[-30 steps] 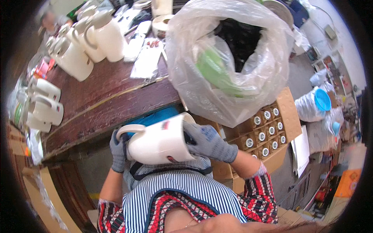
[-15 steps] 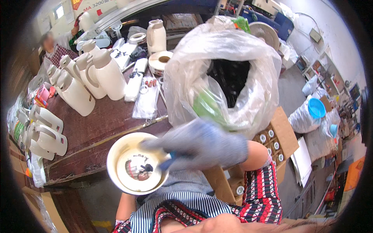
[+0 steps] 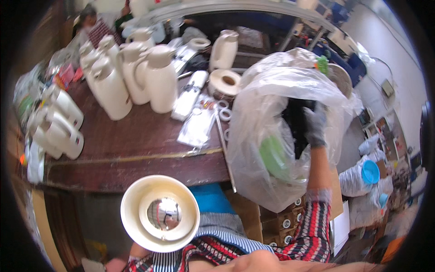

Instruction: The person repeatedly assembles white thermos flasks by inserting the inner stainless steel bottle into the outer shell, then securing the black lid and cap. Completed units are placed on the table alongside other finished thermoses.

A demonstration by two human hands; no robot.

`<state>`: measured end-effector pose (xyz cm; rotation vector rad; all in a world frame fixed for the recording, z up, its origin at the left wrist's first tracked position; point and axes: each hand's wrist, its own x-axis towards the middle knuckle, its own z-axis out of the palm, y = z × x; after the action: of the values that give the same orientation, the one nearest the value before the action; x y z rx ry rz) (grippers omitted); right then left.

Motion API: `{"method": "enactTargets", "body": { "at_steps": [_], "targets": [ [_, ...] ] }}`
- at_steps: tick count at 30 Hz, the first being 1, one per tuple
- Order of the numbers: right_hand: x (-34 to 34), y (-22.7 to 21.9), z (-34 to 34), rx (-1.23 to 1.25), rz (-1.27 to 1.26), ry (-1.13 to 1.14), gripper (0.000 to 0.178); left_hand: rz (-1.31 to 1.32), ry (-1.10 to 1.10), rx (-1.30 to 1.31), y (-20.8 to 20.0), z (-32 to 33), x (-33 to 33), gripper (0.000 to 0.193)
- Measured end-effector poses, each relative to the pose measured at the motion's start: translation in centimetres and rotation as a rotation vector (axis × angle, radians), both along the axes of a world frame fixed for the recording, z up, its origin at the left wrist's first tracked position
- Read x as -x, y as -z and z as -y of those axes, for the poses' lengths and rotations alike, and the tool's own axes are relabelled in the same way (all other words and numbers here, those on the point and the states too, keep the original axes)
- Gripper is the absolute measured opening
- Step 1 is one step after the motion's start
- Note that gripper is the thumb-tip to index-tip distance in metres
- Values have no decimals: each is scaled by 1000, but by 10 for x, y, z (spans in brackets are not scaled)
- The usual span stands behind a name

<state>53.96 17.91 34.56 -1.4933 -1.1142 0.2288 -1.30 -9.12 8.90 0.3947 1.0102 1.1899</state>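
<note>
A cream-white vacuum jug body (image 3: 131,217), its wide round mouth facing up at me, is held in front of my lap. Inside it an inner ring surrounds a shiny mirrored glass (image 3: 164,214). My left forearm runs up behind the jug body; the fingers of that hand are hidden beneath it. To the right, my right hand (image 3: 315,124) in a grey glove reaches into the mouth of a large clear plastic bag (image 3: 253,122). Black pieces (image 3: 295,120) lie inside, at my fingertips. Whether the fingers close on one of them is too unclear to see.
Several cream jugs with handles (image 3: 156,81) stand on the dark red table (image 3: 104,140) at left. Tape rolls (image 3: 224,84) and plastic packets (image 3: 195,129) lie beside the bag. Below it sits a divided cardboard box (image 3: 272,224). Another person (image 3: 93,27) is at the far left.
My right hand has moved from over the jug body's mouth, up and right into the plastic bag. The jug body stays in front of me. The view has shifted.
</note>
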Motion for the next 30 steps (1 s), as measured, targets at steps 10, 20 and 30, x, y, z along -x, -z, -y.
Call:
{"method": "enactTargets", "body": {
  "at_steps": [10,20,30],
  "targets": [
    [250,192,81,564,77,-918,55,-82,51,-147,45,-9,32,40],
    [319,172,117,405,1123,-740,99,130,53,-307,85,-44,29,47],
    [320,147,106,273,-26,-814,35,355,169,-446,83,-63,14,55]
  ]
}}
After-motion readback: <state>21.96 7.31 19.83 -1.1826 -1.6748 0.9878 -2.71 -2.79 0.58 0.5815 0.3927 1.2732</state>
